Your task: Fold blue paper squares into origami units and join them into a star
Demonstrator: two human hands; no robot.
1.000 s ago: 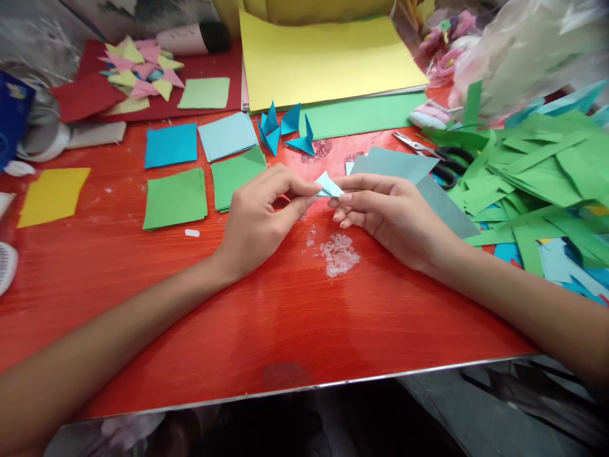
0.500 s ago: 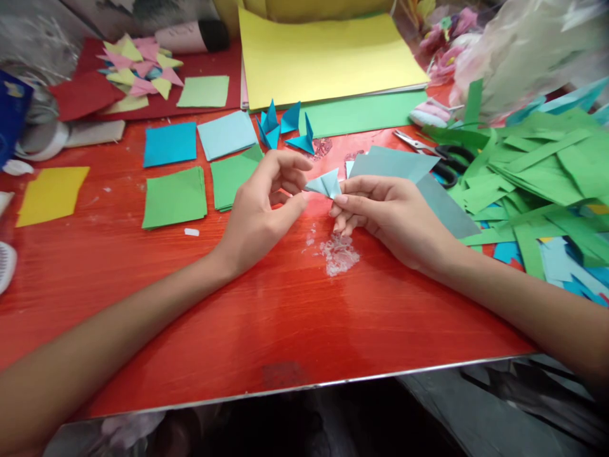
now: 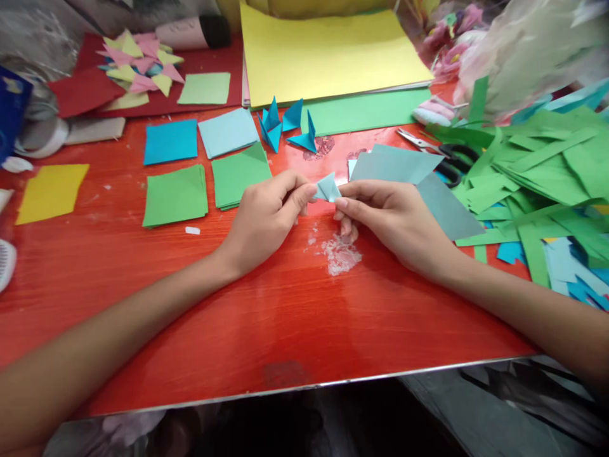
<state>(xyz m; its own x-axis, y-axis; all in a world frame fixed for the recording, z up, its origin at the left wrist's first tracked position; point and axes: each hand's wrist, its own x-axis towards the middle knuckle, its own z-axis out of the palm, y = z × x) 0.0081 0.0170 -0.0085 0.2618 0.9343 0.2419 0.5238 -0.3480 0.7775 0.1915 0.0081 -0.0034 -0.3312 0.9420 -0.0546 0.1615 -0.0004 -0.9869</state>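
Marking on the pale, black-capped bottle at the back is too blurred to read, as is that on the dark blue packet at the far left. A small folded light-blue paper is located between the two hands, over the middle of the red table. Left hand: thumb and forefinger closed in a pinch at the paper's left corner, other fingers curled. Right hand: thumb and forefinger pinched on its right end, remaining fingers bent beneath. The table's front edge runs on a slight slant; red surface extends from the hands to it, between the forearms. Beyond the left hand sit two green paper stacks, a blue square and a light-blue stack; folded blue pieces stand just behind the hands. Scissors lie at the right, by the heap of green strips, restricting that side. Contents of the translucent plastic bag at upper right cannot be determined; pink items lie beside it.
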